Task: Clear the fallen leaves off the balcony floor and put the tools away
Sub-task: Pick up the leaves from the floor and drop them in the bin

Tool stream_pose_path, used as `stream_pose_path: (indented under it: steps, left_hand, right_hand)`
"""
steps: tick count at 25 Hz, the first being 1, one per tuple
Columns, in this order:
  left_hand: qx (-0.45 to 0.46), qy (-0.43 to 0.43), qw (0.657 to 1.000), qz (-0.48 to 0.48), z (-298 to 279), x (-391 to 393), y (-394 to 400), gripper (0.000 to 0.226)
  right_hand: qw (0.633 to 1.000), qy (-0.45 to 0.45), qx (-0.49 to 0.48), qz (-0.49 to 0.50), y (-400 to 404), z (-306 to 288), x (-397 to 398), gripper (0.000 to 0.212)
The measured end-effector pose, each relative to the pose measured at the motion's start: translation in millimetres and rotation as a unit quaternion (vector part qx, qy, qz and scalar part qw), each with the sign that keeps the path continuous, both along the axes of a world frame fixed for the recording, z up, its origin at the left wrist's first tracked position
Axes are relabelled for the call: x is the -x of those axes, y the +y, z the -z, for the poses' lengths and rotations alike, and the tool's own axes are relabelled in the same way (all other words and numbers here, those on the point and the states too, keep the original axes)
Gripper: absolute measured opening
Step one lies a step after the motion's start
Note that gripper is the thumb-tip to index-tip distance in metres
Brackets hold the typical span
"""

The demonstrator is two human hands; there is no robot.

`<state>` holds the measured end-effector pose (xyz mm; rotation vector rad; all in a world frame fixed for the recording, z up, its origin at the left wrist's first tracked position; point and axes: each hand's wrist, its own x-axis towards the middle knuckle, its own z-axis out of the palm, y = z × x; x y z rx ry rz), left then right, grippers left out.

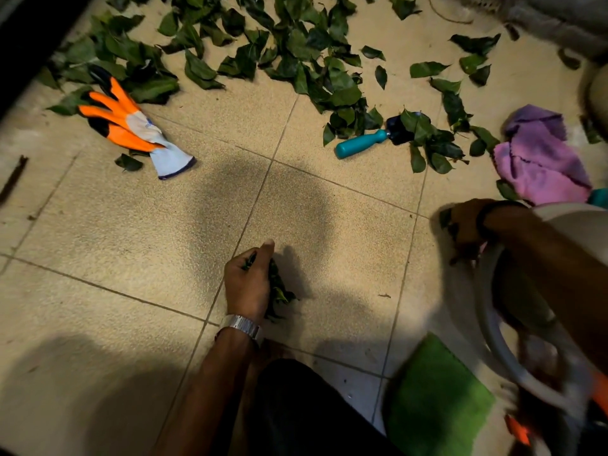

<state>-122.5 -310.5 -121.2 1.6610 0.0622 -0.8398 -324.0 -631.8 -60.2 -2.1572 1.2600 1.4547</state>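
Green fallen leaves (289,54) lie scattered across the far part of the tiled balcony floor (131,241). My left hand (248,281), with a metal watch at the wrist, grips a bunch of leaves (279,291) low over the floor near the middle. My right hand (467,225), blurred, holds a few leaves at the rim of a white bucket (493,324) on the right. A small trowel with a teal handle (362,144) lies among leaves at the centre right. An orange and white work glove (131,126) lies on the left.
A purple cloth (539,159) lies at the right edge. A green mat (434,399) sits on the floor beside the bucket. Something orange (518,429) shows at the bottom right. A dark threshold runs along the far left. My dark-clothed knee fills the bottom centre.
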Motion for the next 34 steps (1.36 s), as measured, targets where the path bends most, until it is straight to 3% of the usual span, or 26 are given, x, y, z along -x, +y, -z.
stream_pose_path:
  steps: [2,3,6,9,13,15,17,20,22,25,30,32,34]
  left_hand:
    - [-0.002,0.003,1.0,0.004,0.4,1.3,-0.5,0.044]
    - [-0.008,0.003,1.0,0.005,0.2,2.2,-0.5,0.046]
    - [-0.007,0.005,1.0,0.014,1.7,3.0,-0.4,0.042]
    - [-0.003,0.005,1.0,0.025,1.4,4.9,-1.3,0.039]
    - [-0.014,0.014,0.999,0.028,-2.0,9.5,-2.1,0.036]
    - [-0.016,0.026,0.999,0.024,-1.0,10.2,-3.7,0.03]
    - [-0.015,0.041,0.999,0.017,0.3,10.2,-6.1,0.023]
    - [-0.015,0.052,0.998,0.012,-0.7,10.1,-7.3,0.021]
    - [-0.009,0.071,0.997,0.01,-4.3,10.8,-7.7,0.027]
    - [0.027,0.103,0.994,0.02,-10.7,11.2,-8.1,0.032]
    - [0.084,0.127,0.988,0.034,-11.0,12.7,-9.7,0.025]
    - [0.088,0.108,0.989,0.058,-12.3,20.0,-11.8,0.025]
    - [0.067,0.094,0.992,0.046,-13.7,24.8,-10.9,0.026]
  right_hand:
    - [0.983,-0.103,-0.074,0.134,6.6,-1.4,5.1,0.045]
    - [0.982,-0.118,-0.069,0.132,10.3,-6.0,8.3,0.054]
    - [0.997,-0.002,0.036,-0.063,16.7,-11.3,27.1,0.063]
    - [0.992,0.04,0.076,-0.097,20.4,8.2,57.0,0.07]
    - [0.996,-0.02,0.045,-0.072,39.5,11.7,47.1,0.045]
    - [0.991,-0.127,0.041,-0.022,55.6,10.0,29.9,0.026]
    - [0.957,-0.271,0.069,0.077,79.0,9.7,7.7,0.022]
    - [0.879,-0.426,0.141,0.16,113.4,27.3,-28.6,0.038]
    - [0.853,-0.465,0.177,0.16,129.2,44.1,-45.3,0.034]
    - [0.809,-0.514,0.187,0.212,144.9,49.8,-50.6,0.007]
    - [0.69,-0.621,0.083,0.362,212.3,21.9,-43.2,0.012]
    - [0.67,-0.645,0.021,0.368,245.8,19.8,-52.0,0.011]
    - [0.698,-0.659,-0.022,0.281,268.6,20.5,-62.6,0.019]
